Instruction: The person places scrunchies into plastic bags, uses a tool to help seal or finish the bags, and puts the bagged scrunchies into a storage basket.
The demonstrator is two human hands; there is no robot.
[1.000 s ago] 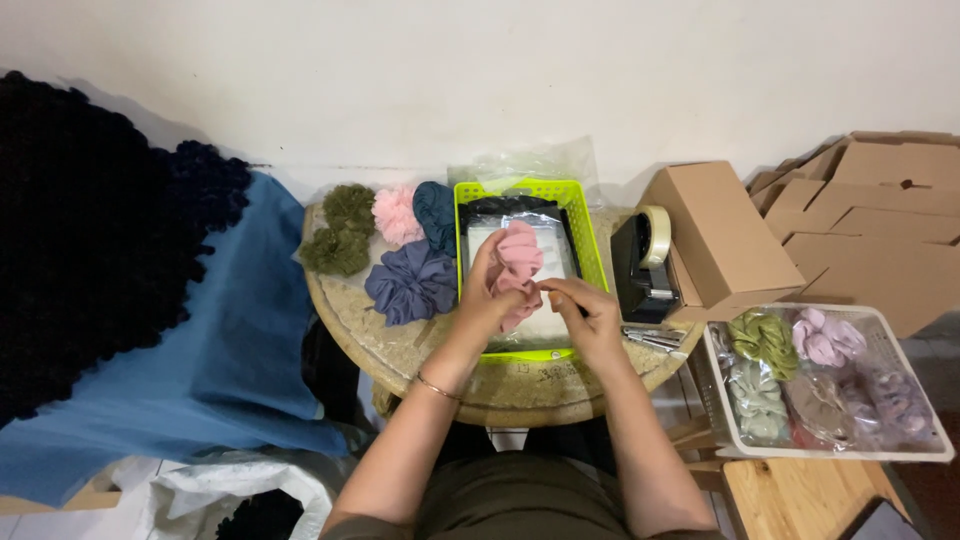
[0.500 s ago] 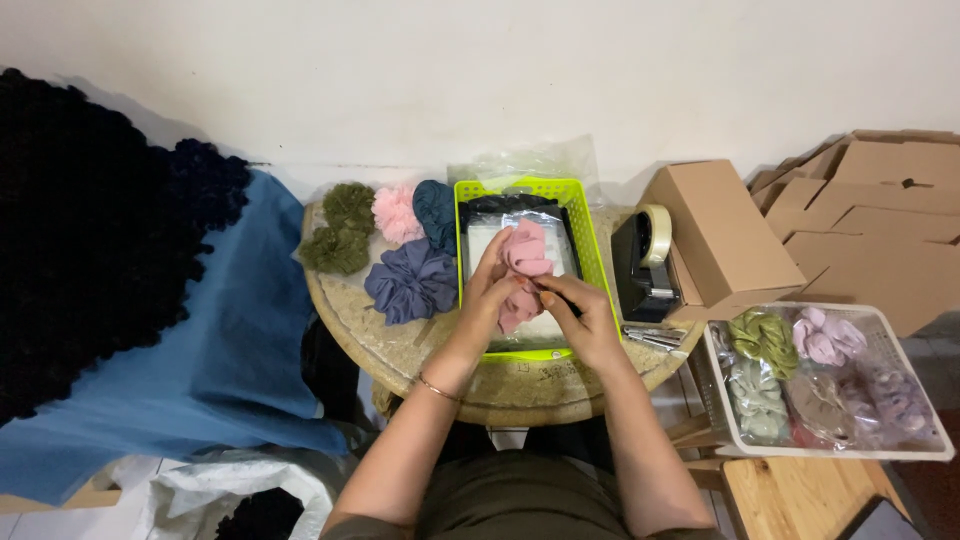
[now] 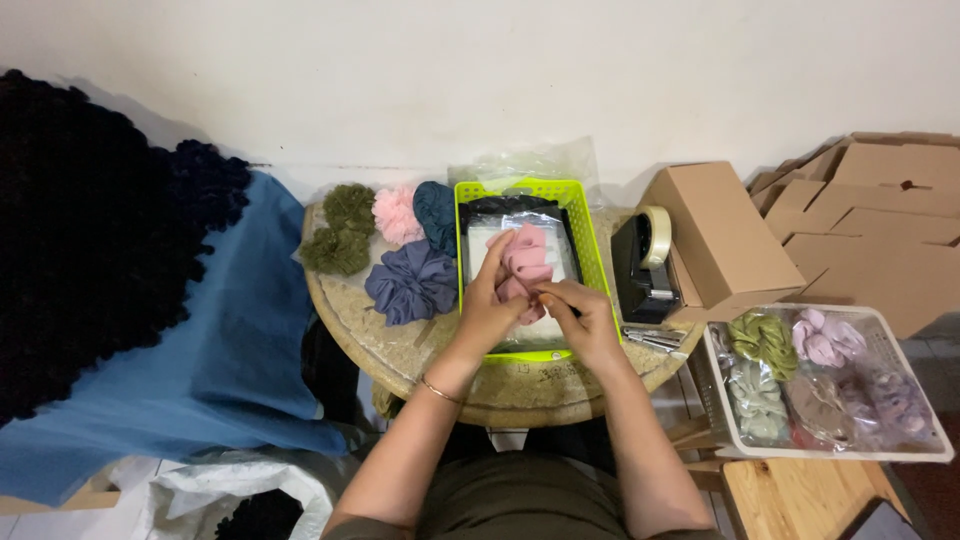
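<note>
My left hand (image 3: 490, 300) and my right hand (image 3: 582, 315) both grip a pink scrunchie (image 3: 527, 262) over a lime green basket (image 3: 518, 189) on a small round table (image 3: 400, 350). The fingers of my left hand curl around the scrunchie's left side, while my right hand pinches its lower edge. Clear plastic bags (image 3: 555, 235) lie in the basket beneath the scrunchie.
Green (image 3: 340, 232), light pink (image 3: 397, 213), teal (image 3: 436, 213) and grey-blue (image 3: 412, 282) scrunchies lie left of the basket. A black tape dispenser (image 3: 643, 262) and a cardboard box (image 3: 720, 240) stand right of it. A white basket (image 3: 935, 450) of packed scrunchies sits lower right.
My hands have drawn closer together on the pink scrunchie, and my right hand has shifted slightly left toward it. Everything else on the table is unmoved.
</note>
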